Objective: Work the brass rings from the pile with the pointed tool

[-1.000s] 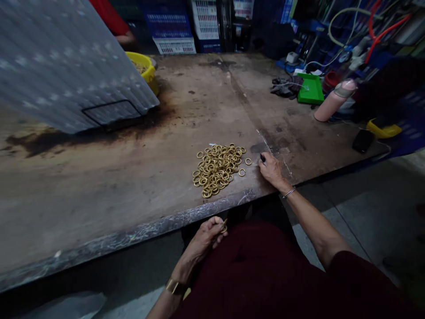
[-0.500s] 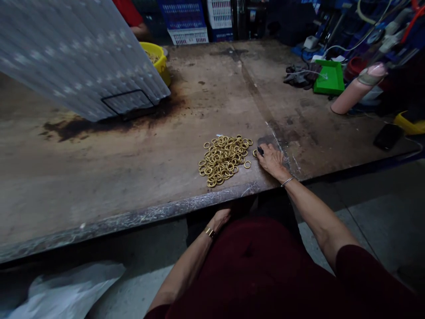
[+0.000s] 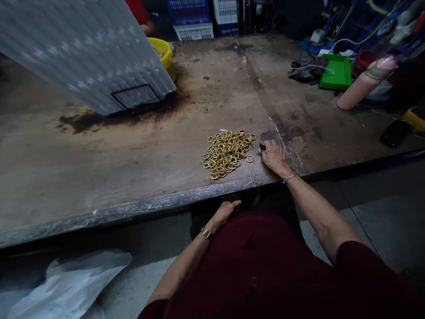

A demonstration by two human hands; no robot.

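My right hand is closed on a small black object at the table's near side; its exact kind is too small to make out. A brass-coloured ring shows at those fingertips, partly hidden by the hand. Just left of it, a heap of the same rings lies on the table, with a single ring apart at the heap's right edge. Below the table edge, my left hand is close to my body, one finger stretched out and nothing visible in it.
The wooden table has a scuffed front edge. Grey corrugated sheets stand at the left, with a yellow basket behind them. To the right are a green tray, a pink bottle and gloves. Another person's arm shows behind.
My left hand has come further into sight, its finger now stretched out below the table edge. My right hand stays beside the heap with the black object. The whole view has shifted slightly.
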